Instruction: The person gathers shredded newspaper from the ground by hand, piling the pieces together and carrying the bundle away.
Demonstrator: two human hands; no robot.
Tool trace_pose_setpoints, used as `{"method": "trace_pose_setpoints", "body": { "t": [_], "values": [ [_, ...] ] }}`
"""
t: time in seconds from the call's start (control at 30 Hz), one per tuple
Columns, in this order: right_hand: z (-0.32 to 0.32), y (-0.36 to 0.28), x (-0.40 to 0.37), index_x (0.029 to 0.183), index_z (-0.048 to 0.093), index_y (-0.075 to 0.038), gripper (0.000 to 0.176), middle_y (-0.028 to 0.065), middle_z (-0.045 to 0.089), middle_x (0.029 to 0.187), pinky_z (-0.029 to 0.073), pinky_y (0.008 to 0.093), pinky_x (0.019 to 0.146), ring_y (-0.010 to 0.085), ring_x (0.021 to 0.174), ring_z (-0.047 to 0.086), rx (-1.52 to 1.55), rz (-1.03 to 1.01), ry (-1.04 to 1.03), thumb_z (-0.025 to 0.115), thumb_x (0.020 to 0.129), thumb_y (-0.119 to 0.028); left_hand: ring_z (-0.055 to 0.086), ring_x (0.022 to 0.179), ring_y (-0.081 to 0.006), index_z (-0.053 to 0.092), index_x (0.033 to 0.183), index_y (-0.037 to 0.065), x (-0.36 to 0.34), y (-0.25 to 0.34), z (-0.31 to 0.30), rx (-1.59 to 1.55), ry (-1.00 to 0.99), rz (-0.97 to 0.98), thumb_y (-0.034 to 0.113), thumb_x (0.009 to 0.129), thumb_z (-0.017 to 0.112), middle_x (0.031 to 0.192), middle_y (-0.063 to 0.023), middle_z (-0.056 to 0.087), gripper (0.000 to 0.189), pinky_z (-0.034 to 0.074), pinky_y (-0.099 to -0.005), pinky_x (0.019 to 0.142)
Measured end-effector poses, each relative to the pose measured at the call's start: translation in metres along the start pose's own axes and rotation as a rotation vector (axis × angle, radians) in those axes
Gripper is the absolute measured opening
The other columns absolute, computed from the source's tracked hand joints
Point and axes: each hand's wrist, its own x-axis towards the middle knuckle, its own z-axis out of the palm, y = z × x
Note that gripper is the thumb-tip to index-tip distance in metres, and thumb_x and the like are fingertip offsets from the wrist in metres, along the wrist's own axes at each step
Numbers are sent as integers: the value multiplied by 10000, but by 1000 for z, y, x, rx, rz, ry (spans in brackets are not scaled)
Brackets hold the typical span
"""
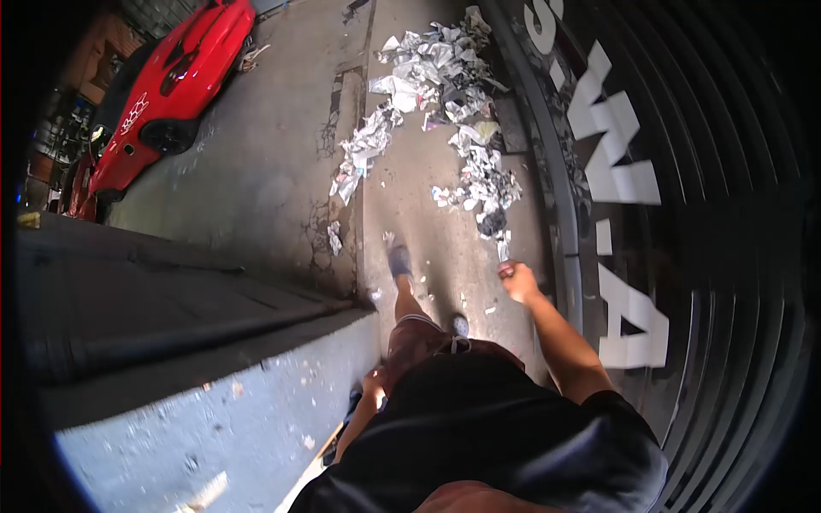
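Observation:
My right hand (518, 282) reaches forward over the concrete floor with its fingers curled closed. Something small and dark reddish shows at its fingertips, and I cannot make out what it is. Just beyond it lies the near end of a long heap of crumpled paper and plastic scraps (483, 167). My left hand (374, 385) hangs low by my hip, fingers curled and partly hidden. Beside it are a dark object (353, 400) and a thin, light-brown strip (332, 445) running back along my side.
A red car (175, 81) stands at the far left. A low grey-blue wall (231, 419) borders my left side; a dark ribbed shutter with large white letters (629, 329) runs along my right. Another band of scraps (366, 152) lies ahead, with small bits around my feet.

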Motion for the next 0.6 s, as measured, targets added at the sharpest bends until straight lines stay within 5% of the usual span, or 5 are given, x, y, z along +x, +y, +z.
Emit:
{"method": "trace_pose_setpoints", "body": {
  "t": [0.07, 0.17, 0.27, 0.4, 0.6],
  "values": [
    [27, -34, 59, 1043, 717, -9, 235, 159, 748, 931, 548, 342, 801, 257, 878, 719, 18, -142, -114, 623, 841, -84, 629, 768, -178, 697, 1050, 35, 27, 51, -6, -52, 0, -65, 216, 955, 637, 917, -71, 703, 213, 512, -344, 657],
    [89, -91, 129, 1065, 719, -21, 236, 154, 742, 952, 550, 360, 789, 276, 860, 709, -43, -313, -225, 662, 860, -124, 688, 848, -248, 654, 1147, 54, 115, 31, -32, 611, 106, 790, 205, 948, 638, 1000, -117, 715, 250, 548, -405, 665],
    [117, -151, 174, 1112, 713, -40, 310, 165, 733, 1037, 549, 402, 828, 307, 937, 704, -96, -318, -500, 698, 888, -254, 694, 774, -292, 576, 1247, 73, 180, 55, -68, -9, -106, 74, 283, 1000, 556, 1031, -110, 713, 325, 547, -503, 620],
    [74, -217, 219, 1164, 705, -58, 372, 178, 727, 1068, 544, 420, 870, 340, 990, 695, -403, -423, -807, 683, 899, -319, 679, 707, -280, 553, 1268, 134, 262, 110, -136, -250, -384, -172, 440, 1018, 523, 1057, -84, 715, 396, 509, -468, 538],
    [-7, -91, 310, 1167, 687, -32, 412, 115, 739, 1088, 563, 316, 787, 182, 966, 695, 362, 24, 40, 627, 760, -14, 618, 868, -274, 549, 1178, 204, 382, 270, -218, -335, -48, -518, 448, 1012, 458, 1110, -57, 623, 309, 445, -441, 579]
  ]
}}
